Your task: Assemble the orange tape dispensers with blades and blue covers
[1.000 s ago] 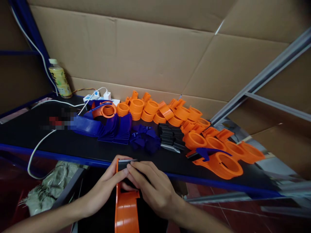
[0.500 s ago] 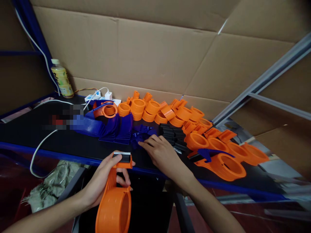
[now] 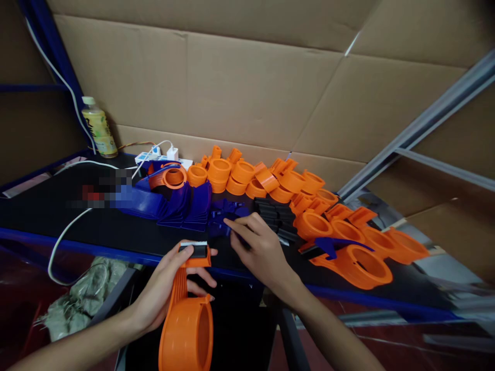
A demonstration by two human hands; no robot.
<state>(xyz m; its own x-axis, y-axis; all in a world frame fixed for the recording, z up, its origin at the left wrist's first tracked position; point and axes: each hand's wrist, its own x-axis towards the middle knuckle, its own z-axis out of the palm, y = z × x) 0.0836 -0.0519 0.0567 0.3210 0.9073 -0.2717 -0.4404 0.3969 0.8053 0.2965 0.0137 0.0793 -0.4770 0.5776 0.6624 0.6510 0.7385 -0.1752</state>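
Observation:
My left hand (image 3: 166, 278) is closed around the handle of an orange tape dispenser (image 3: 185, 330), its ring hanging down. At the top of it sit a black roller (image 3: 195, 251) and a white serrated blade (image 3: 194, 243), with my thumb on the roller. My right hand (image 3: 259, 250) reaches over the bench with fingers stretched and slightly apart. Its index fingertip is at a loose pile of small blue plastic parts (image 3: 222, 211); whether anything lies between finger and thumb is hard to see. Black rollers (image 3: 273, 214) lie just beyond that hand.
Orange dispenser bodies (image 3: 243, 172) are stacked along the back and right. One dispenser (image 3: 363, 265) with a blue part rests near the front edge. Stacked blue plates (image 3: 197, 206), a power strip (image 3: 185, 163), a white cable (image 3: 64, 232) and a bottle (image 3: 99, 129) are at left.
My right hand has turned and shifted slightly, its thumb now showing below the index finger. The dispenser in my left hand has moved a little right, and that hand's lower fingers have spread.

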